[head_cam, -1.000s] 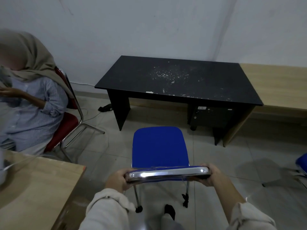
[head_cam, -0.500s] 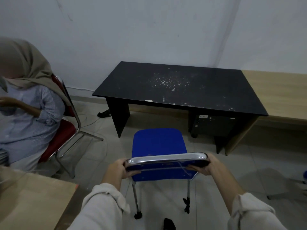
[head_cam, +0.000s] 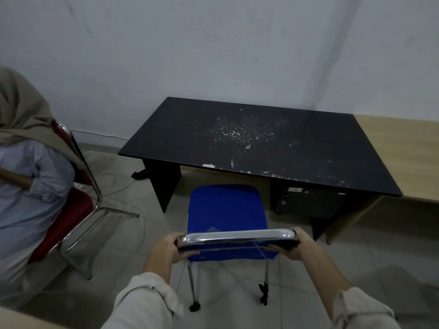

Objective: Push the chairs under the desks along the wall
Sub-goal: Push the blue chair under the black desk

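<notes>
Both hands, left (head_cam: 169, 248) and right (head_cam: 299, 245), clamp the chair (head_cam: 226, 214) backrest at lower centre; next, push it squarely under the black worktop (head_cam: 261, 143).

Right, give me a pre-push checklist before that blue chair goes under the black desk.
1. Left hand gripping backrest rail: ok.
2. Right hand gripping rail: ok.
3. Blue chair facing the gap under the black desk: ok.
4. Drawer unit clear of the seat's right edge: cannot tell.
5. Cable clear of the chair's path: ok.
6. Front legs free: cannot tell, hidden.
</notes>
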